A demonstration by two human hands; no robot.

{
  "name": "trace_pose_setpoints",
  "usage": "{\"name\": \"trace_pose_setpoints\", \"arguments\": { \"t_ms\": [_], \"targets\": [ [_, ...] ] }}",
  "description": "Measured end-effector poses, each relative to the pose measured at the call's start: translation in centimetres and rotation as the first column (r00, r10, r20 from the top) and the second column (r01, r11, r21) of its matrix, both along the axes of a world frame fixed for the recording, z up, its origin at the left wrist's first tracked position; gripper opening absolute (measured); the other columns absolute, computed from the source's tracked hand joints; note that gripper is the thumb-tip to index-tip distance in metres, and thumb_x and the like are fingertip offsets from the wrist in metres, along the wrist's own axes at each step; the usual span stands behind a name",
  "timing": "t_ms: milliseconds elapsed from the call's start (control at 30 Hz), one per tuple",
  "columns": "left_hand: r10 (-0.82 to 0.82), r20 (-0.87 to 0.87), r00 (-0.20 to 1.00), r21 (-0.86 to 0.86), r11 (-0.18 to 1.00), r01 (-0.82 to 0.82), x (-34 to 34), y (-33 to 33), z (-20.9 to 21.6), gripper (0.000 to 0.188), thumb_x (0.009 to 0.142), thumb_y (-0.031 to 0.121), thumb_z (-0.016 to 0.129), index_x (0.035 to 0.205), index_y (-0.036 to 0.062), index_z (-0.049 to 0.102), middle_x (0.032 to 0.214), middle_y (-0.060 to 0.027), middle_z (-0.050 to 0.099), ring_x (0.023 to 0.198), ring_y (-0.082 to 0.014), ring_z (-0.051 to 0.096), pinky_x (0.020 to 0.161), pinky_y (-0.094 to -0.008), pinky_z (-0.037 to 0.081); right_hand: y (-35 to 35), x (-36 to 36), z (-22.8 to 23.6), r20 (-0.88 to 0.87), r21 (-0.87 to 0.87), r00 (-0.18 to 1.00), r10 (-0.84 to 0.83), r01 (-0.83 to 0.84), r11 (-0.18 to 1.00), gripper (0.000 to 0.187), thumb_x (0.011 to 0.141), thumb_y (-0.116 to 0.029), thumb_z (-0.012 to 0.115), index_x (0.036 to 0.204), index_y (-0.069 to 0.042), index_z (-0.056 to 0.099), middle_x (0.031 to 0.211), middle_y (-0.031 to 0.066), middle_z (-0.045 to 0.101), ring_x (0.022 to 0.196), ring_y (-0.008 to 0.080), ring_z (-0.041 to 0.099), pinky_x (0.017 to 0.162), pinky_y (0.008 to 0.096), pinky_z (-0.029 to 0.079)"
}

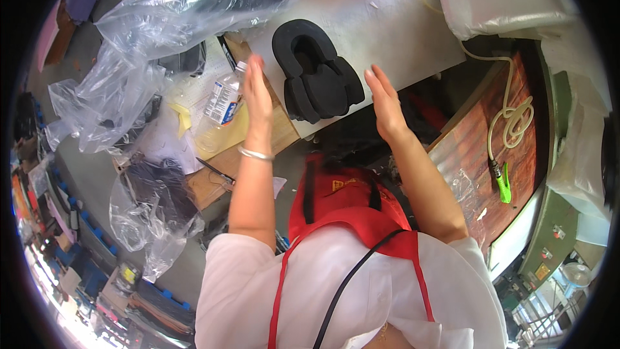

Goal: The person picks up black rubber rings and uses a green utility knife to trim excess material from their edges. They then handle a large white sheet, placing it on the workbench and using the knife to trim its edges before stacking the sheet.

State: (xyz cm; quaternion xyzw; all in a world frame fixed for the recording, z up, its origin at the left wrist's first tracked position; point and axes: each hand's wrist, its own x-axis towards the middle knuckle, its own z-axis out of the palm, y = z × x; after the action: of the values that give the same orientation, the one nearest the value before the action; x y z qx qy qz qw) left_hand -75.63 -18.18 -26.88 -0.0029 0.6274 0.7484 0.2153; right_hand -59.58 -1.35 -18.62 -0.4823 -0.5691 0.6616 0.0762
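A black foam piece (329, 94) with a rounded arch at its far end and a deep hollow lies on the white tabletop (400, 32), close to its near edge. Just left of it my left hand (258, 97) is held up on edge, fingers stretched out, a silver bangle on the wrist. On the other side, my right hand (387, 105) is likewise flat with straight fingers, facing the foam. Both palms are turned inward and a gap separates each from the piece. Neither hand holds anything. Behind my left fingers stands or lies a clear plastic bottle (223, 100), partly covered.
Crumpled clear plastic sheeting (187, 13) covers the far left. A wooden board edge (219, 161) with papers and scissors (216, 171) is at left. To the right, a reddish wooden surface (475, 155) carries a coiled hose with a green air gun (504, 184). White wrapped bundles (504, 3) stand far right.
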Motion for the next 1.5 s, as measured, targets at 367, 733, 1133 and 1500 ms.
{"name": "trace_pose_setpoints", "arguments": {
  "t_ms": [367, 733, 1133, 1500],
  "targets": [
    [-0.170, 0.131, 0.977, 0.261, 0.956, 0.131, 6.4, 0.9, -0.9, 0.074, 0.101, 0.056, 0.028, 0.145, -0.0024, 0.030, 0.149, -0.0134, 0.036, 0.135, -0.0249, 0.038, 0.114, -0.0357, 0.025, -0.5, -2.9, -1.3, 0.118, -0.295, 0.992, -0.044, 0.077, 0.952, 0.083, 0.089, -0.064, 0.048, 0.145, -0.004, 0.038, 0.145, 0.0139, 0.042, 0.137, 0.0262, 0.030, 0.115, 0.0409, 0.016],
    [-0.390, -0.318, 0.864, -0.395, 0.883, 0.253, 18.4, -8.3, 2.9, 0.027, 0.101, 0.020, 0.047, 0.116, 0.0002, 0.056, 0.104, -0.0106, 0.062, 0.095, -0.0214, 0.060, 0.088, -0.0316, 0.047, -5.2, 26.5, 9.1, -0.256, 0.160, 0.928, 0.272, -0.237, 0.958, 0.039, 0.088, -0.009, 0.069, 0.123, 0.003, 0.056, 0.096, 0.0045, 0.066, 0.089, 0.0097, 0.061, 0.080, 0.0266, 0.052],
    [-0.863, -0.498, -0.082, -0.046, -0.068, 0.997, 54.0, 7.3, 15.4, 0.062, 0.094, 0.040, 0.045, 0.141, 0.0014, 0.036, 0.130, -0.0204, 0.050, 0.121, -0.0341, 0.050, 0.103, -0.0442, 0.039, -23.5, 61.1, 3.8, -0.006, 0.083, 0.854, -0.521, 0.519, 0.851, 0.061, 0.101, -0.051, 0.035, 0.140, -0.006, 0.046, 0.132, 0.0208, 0.054, 0.130, 0.0338, 0.045, 0.106, 0.0388, 0.039],
    [-0.890, -0.092, -0.446, -0.020, -0.446, 0.895, 78.0, 15.2, 21.2, 0.034, 0.095, 0.009, 0.057, 0.128, 0.0021, 0.053, 0.121, -0.0096, 0.056, 0.106, -0.0206, 0.059, 0.093, -0.0334, 0.050, -28.0, 78.2, 6.1, -0.432, -0.445, -0.364, -0.825, 0.882, -0.157, 0.049, 0.101, -0.044, 0.038, 0.116, -0.001, 0.058, 0.098, 0.0141, 0.067, 0.090, 0.0259, 0.066, 0.086, 0.0399, 0.052]
  ]
}}
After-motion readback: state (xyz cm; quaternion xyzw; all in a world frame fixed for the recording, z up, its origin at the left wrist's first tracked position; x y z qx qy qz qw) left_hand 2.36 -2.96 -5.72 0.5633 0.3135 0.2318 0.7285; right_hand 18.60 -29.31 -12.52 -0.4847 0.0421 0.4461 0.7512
